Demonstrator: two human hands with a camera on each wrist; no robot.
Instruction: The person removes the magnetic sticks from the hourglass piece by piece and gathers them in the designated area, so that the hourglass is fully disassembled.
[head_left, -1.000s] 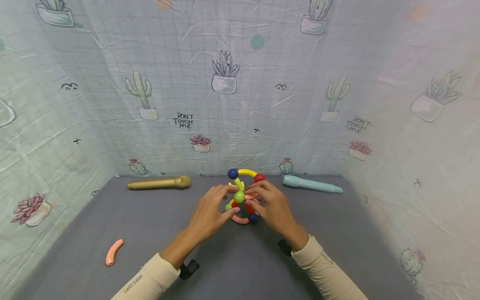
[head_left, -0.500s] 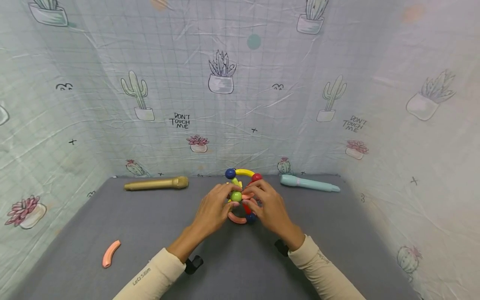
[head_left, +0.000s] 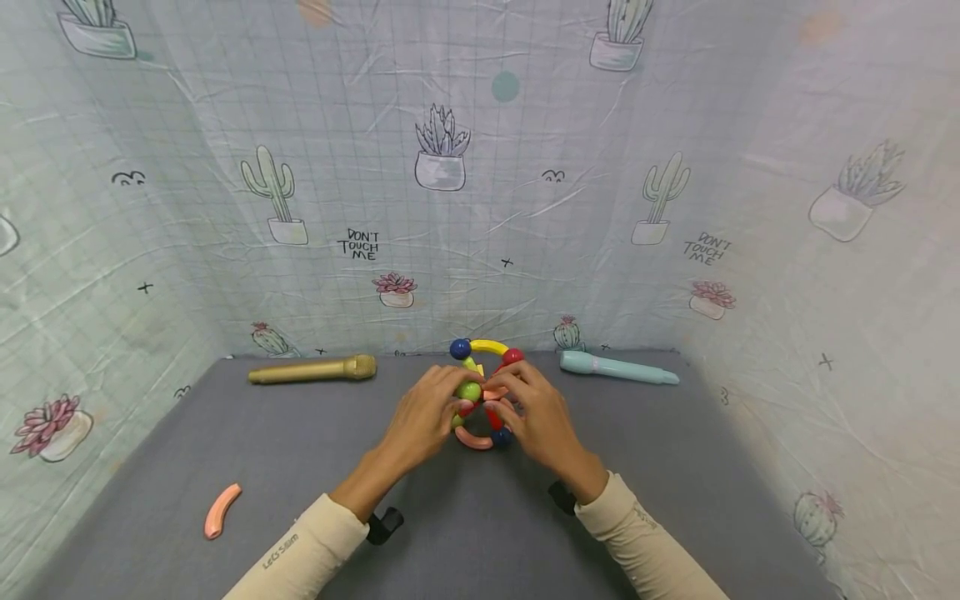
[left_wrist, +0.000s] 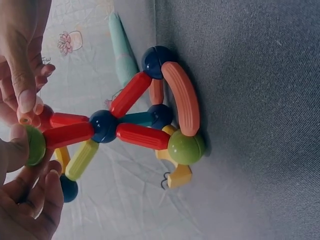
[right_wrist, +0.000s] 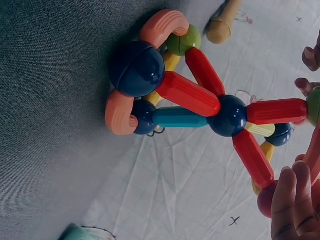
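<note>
A construction of magnetic rods and balls stands at the far middle of the table, its blue hub ball [left_wrist: 103, 126] joined to several red rods [right_wrist: 277, 111]. My left hand [head_left: 426, 415] pinches the green ball [head_left: 469, 392] at its upper front between thumb and fingers. With fingertips and thumb, my right hand [head_left: 546, 412] grips a salmon curved rod [head_left: 493, 393] whose end is at or against that ball. Whether they touch I cannot tell. At the top back, a yellow curved rod [head_left: 489, 345] links a blue ball [head_left: 460, 349] and a red ball [head_left: 513, 356]. Salmon curved rods [left_wrist: 184, 100] form part of the base.
A loose salmon curved rod [head_left: 222, 511] lies on the grey table [head_left: 300, 467] at left. The gold toy microphone [head_left: 313, 369] lies back left, and a light blue microphone-like stick [head_left: 618, 367] back right. A cactus-print cloth [head_left: 480, 208] rises behind and at both sides.
The left thumb has moved up from below to the green ball. The right hand keeps its hold on the salmon rod. The head view has shifted slightly.
</note>
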